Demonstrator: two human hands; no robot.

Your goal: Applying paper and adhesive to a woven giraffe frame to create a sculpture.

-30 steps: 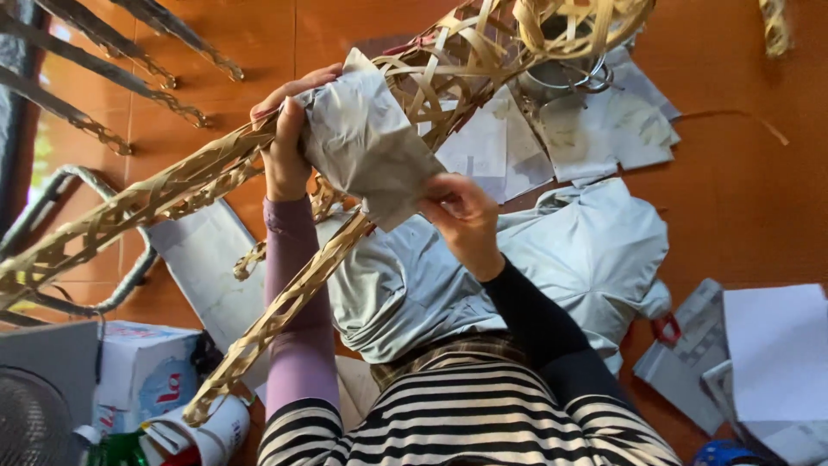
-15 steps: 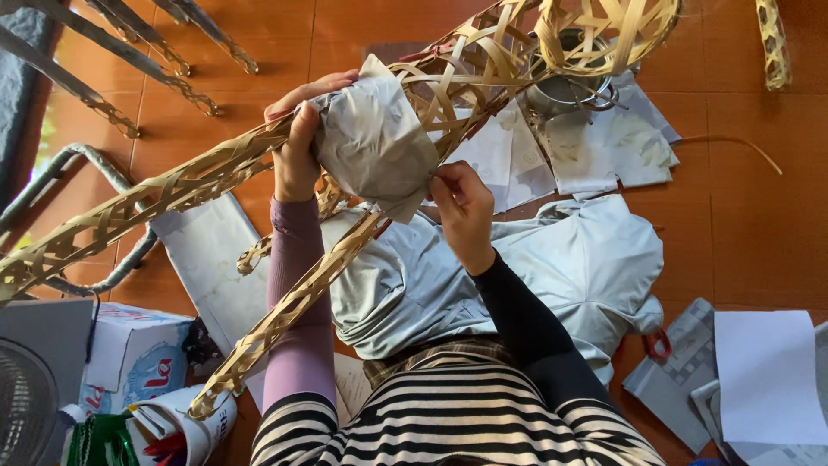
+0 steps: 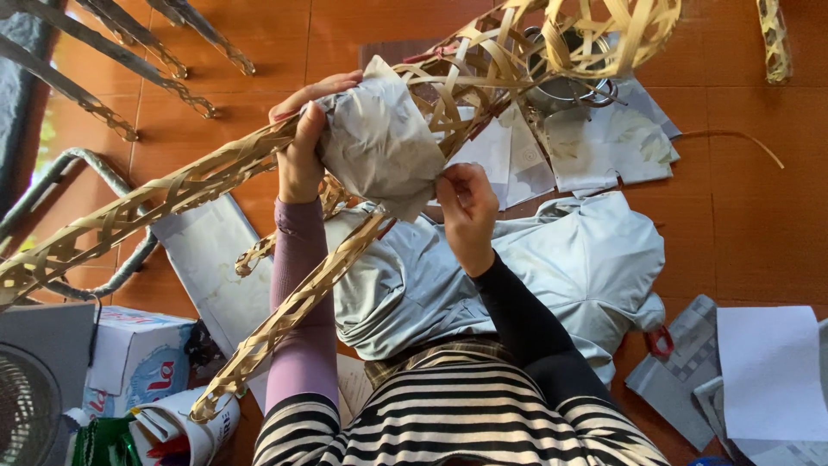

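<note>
Head view: wrapped grey paper (image 3: pixel 379 142) onto woven bamboo frame (image 3: pixel 285 164).
Left hand (image 3: pixel 302 142) gripped frame and paper; right hand (image 3: pixel 466 203) pinched paper's near edge. Probably needs tucking next.

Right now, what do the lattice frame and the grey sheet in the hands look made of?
Lattice frame: looks like woven bamboo or rattan strips, pale tan, matte, open crisscross weave. Grey sheet: appears to be thin paper, silvery-grey with faint prints; sharp creases and crumpling suggest paper over fabric. Left hand holds sheet against frame; right hand pinches its lower edge.
</note>
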